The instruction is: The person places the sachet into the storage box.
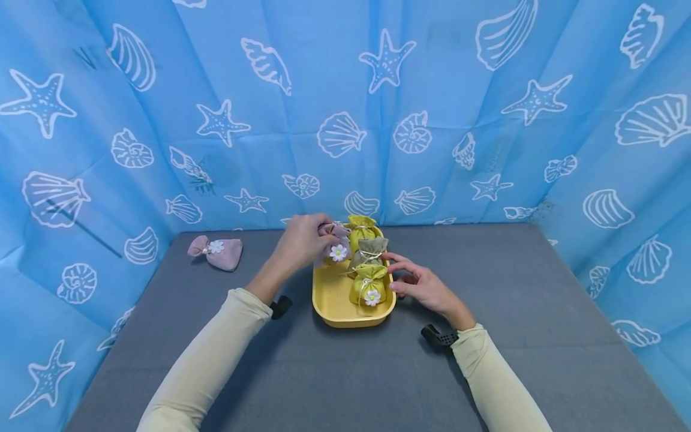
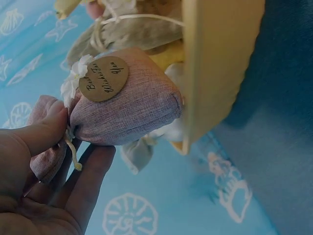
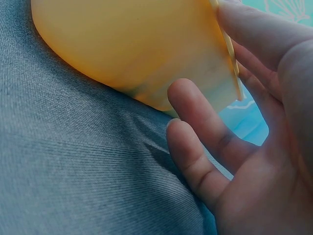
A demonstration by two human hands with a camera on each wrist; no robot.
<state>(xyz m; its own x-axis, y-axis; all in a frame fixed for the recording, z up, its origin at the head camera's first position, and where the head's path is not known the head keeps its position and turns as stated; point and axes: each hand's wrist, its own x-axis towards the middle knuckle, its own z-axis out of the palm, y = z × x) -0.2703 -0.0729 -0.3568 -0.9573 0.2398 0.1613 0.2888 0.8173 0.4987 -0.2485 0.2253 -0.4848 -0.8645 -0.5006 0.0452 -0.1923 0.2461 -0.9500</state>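
My left hand (image 1: 305, 241) pinches the gathered neck of a mauve drawstring pouch (image 2: 129, 107) with a white flower and a round tag. The pouch hangs over the far left part of a yellow tray (image 1: 332, 297). My right hand (image 1: 423, 289) is at the tray's right side, thumb touching the rim and fingers loosely bent beside the wall. Inside, along the right side, stand a far yellow-green pouch (image 1: 360, 228), a grey-green pouch (image 1: 368, 253) and a near yellow-green pouch (image 1: 367, 285) with a flower. A pale pouch (image 2: 139, 154) shows partly behind the mauve one.
Another pink pouch (image 1: 225, 255) with a white flower lies on its side at the table's far left. The grey cloth-covered table (image 1: 351, 378) meets a blue curtain (image 1: 324, 90) with white shells and starfish at the back and sides.
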